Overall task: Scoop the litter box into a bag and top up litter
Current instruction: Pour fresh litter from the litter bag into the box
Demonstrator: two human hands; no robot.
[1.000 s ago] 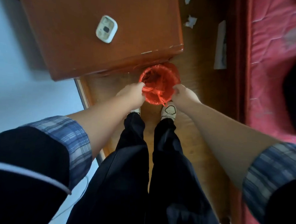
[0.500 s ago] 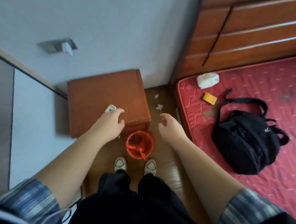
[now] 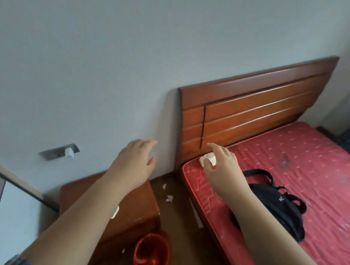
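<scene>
A small red bin lined with a red bag [image 3: 150, 252] stands on the floor at the bottom, between the nightstand and the bed. My left hand [image 3: 135, 160] is raised in the air in front of the wall, fingers spread and holding nothing. My right hand [image 3: 223, 165] stretches over the near corner of the red mattress [image 3: 319, 180], fingers extended above a crumpled white wad [image 3: 208, 159]. Whether the fingers touch the wad I cannot tell. No litter box or scoop is in view.
A black bag [image 3: 283, 211] lies on the mattress beside my right forearm. The wooden headboard [image 3: 252, 116] stands against the wall. A brown nightstand [image 3: 143, 207] with a white device [image 3: 114, 212] is at left. White paper scraps [image 3: 169, 199] lie on the floor.
Both hands have let go of the red bag's rim and risen. The view has tilted up from the bin to the wall and bed. My right hand has moved over the white wad.
</scene>
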